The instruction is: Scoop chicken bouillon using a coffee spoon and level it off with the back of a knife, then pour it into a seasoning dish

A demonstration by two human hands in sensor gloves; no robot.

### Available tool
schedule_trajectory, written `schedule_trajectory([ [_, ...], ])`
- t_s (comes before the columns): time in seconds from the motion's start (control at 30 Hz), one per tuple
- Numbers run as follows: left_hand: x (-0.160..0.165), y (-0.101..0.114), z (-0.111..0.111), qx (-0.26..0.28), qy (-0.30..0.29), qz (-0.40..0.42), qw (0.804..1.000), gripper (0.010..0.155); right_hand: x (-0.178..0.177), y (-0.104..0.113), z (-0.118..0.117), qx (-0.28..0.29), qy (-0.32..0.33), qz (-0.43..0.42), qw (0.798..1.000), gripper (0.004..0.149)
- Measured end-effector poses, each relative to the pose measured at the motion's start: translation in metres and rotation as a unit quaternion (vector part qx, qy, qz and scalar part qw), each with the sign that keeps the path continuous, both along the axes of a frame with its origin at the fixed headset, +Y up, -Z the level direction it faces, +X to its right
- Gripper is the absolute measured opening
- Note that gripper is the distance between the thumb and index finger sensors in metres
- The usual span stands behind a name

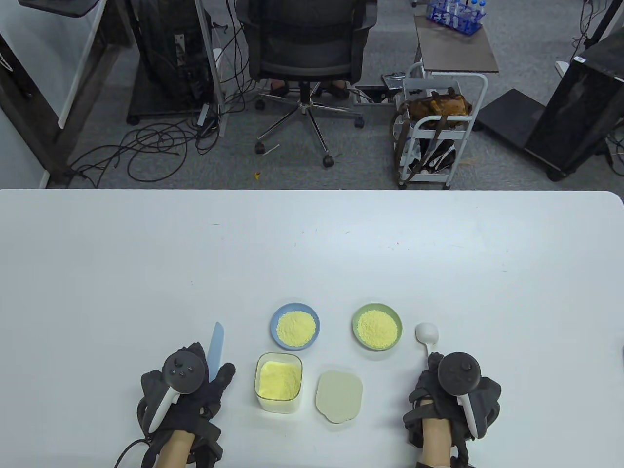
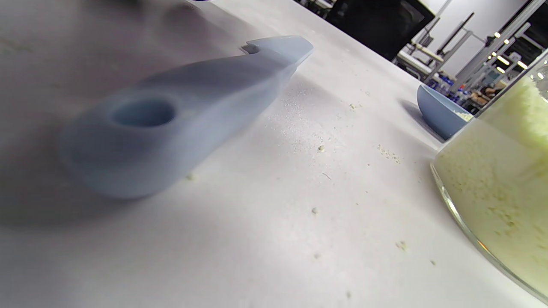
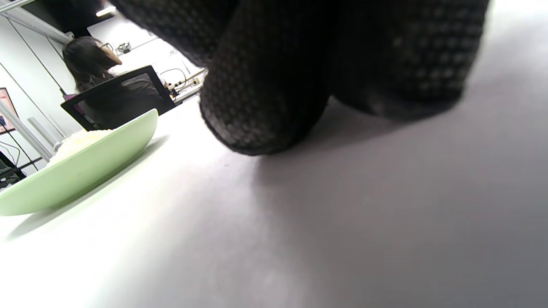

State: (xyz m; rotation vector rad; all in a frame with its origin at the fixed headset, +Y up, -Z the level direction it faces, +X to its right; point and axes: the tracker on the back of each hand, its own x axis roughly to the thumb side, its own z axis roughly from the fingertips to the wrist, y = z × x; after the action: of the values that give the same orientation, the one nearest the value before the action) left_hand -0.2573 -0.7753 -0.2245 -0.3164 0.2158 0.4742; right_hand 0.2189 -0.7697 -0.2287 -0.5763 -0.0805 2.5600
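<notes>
Near the front edge of the white surface (image 1: 312,243), the left hand (image 1: 187,390) lies over the handle of a pale blue knife (image 1: 215,348); whether its fingers clasp it cannot be told. The right hand (image 1: 451,390) covers the handle end of a white coffee spoon (image 1: 427,335), its grip likewise hidden. Between the hands stands an open container of bouillon (image 1: 279,381), with its lid (image 1: 339,396) beside it and a blue dish (image 1: 295,327) and a green dish (image 1: 377,326) of yellow powder behind.

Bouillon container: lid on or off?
Off. The container is open-topped with yellow powder exposed; its lid lies flat on the table beside it.
</notes>
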Motion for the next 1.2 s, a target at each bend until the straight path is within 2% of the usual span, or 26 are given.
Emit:
schedule_trajectory([
  [0.17,0.0001,0.0000,0.0000,-0.001,-0.001,0.001,1.000,0.093,-0.0024,0.0036,-0.0008,-0.016,0.006,0.056,0.998,0.040],
  [0.47,0.0000,0.0000,0.0000,-0.003,-0.001,0.003,1.000,0.093,-0.0055,0.0036,0.0004,-0.035,0.009,0.067,0.997,0.042],
  [0.7,0.0000,0.0000,0.0000,-0.004,-0.002,0.004,1.000,0.093,-0.0069,0.0001,0.0033,-0.086,0.025,-0.023,0.996,0.052],
  [0.87,0.0001,0.0000,0.0000,-0.005,-0.003,0.004,1.000,0.093,-0.0068,0.0001,0.0026,-0.084,0.024,-0.011,0.996,0.051],
  [1.07,0.0005,-0.0001,0.0001,-0.005,-0.004,0.002,1.000,0.093,-0.0090,0.0031,-0.0014,-0.067,0.032,0.070,0.995,0.049],
  [1.2,0.0006,-0.0001,0.0001,-0.006,-0.004,0.003,1.000,0.092,-0.0107,0.0033,-0.0023,-0.056,0.036,0.079,0.995,0.049],
])
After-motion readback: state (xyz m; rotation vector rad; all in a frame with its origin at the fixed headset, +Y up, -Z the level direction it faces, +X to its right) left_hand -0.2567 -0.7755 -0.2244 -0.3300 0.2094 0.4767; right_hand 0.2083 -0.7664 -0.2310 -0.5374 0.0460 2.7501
